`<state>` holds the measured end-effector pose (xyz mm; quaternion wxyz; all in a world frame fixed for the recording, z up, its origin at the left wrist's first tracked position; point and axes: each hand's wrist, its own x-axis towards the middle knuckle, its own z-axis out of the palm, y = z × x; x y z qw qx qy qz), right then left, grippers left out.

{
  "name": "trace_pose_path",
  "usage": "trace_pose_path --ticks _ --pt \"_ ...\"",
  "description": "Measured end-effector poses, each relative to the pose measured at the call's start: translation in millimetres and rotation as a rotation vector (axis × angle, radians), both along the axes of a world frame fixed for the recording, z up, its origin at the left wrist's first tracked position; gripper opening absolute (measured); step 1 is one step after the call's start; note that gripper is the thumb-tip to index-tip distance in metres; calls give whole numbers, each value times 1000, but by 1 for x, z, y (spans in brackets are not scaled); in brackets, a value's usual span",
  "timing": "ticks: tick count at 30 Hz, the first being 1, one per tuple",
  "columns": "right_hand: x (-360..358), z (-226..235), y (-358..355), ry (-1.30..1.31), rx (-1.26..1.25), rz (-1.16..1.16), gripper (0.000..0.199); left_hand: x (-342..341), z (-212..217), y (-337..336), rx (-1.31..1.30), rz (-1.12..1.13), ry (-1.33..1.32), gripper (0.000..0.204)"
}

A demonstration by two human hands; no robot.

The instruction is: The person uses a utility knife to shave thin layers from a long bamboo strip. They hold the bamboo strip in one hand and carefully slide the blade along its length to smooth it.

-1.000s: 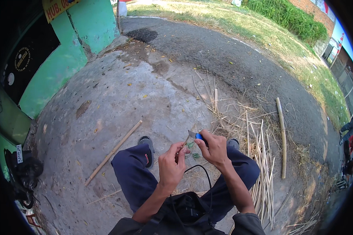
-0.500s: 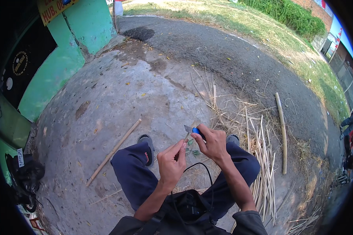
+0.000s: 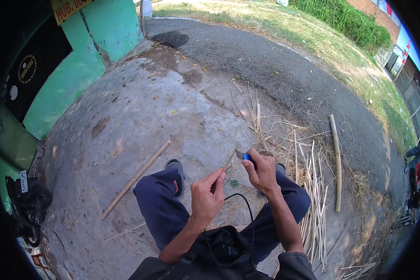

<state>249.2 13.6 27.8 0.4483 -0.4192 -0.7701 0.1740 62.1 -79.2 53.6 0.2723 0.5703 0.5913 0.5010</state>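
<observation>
My left hand (image 3: 207, 195) is closed around a thin bamboo strip (image 3: 230, 158) that points up and away between my knees. A knife with a blue handle (image 3: 247, 157) is in my right hand (image 3: 264, 172), gripped with the fingers wrapped round it. Its grey blade (image 3: 239, 154) lies close beside the strip's far end; whether they touch I cannot tell. Beneath the hands a few green leaves (image 3: 234, 183) lie on the concrete.
Pale split bamboo strips (image 3: 315, 210) lie in a bundle beside my right knee, with shavings (image 3: 289, 135) beyond. A thicker bamboo pole (image 3: 336, 163) lies farther right, a long stick (image 3: 136, 179) on the left. A motorbike (image 3: 30, 210) stands by the green wall (image 3: 91, 70).
My right hand and the knife have moved right and slightly down. The left hand has shifted slightly right, and more of the bamboo strip's far end shows.
</observation>
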Motion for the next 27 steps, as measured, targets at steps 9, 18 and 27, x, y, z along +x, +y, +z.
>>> trace_pose_path --ticks 9,18,27 --pt "-13 5 -5 -134 14 45 33 3 -6 2 132 19 22 20" --pt "-14 -2 6 -169 26 -73 35 1 -2 1 50 -6 41 18" --pt "15 35 29 99 -34 -141 35 -8 -6 -6 61 32 37 21"
